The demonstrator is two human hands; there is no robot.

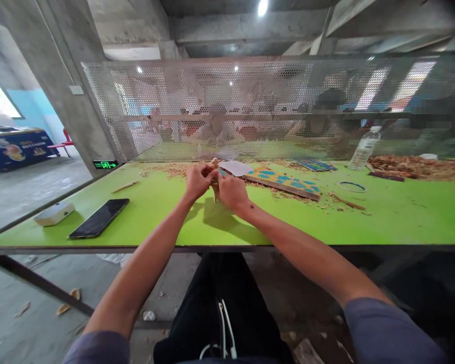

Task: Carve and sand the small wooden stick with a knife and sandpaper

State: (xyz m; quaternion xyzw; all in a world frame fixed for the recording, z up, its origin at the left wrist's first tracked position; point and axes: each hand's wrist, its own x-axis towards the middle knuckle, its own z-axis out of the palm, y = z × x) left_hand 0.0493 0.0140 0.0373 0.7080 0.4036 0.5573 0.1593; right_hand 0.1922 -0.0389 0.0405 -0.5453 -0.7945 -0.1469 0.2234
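One wood piece (pixel 215 192) is up over the tabletop (pixel 167 222), pinched by my left hand (pixel 200 180); my right hand (pixel 232 191) curls beside it, but what it grips I cannot tell. A white sheet (pixel 236 168) lies just beyond, a phone (pixel 99 218) well off left.

There is one view, taken from the head of the person. It faces forward and also downward: the lap (pixel 191 313) is close at the bottom edge, and both forearms (pixel 151 258) go from the lower corners toward the left hand (pixel 199 182) and the right hand (pixel 233 192), near the middle. The table (pixel 307 222) crosses the whole width. Farther away, the mesh screen (pixel 269 96) stands across the view, and the ceiling (pixel 246 28) fills the top.
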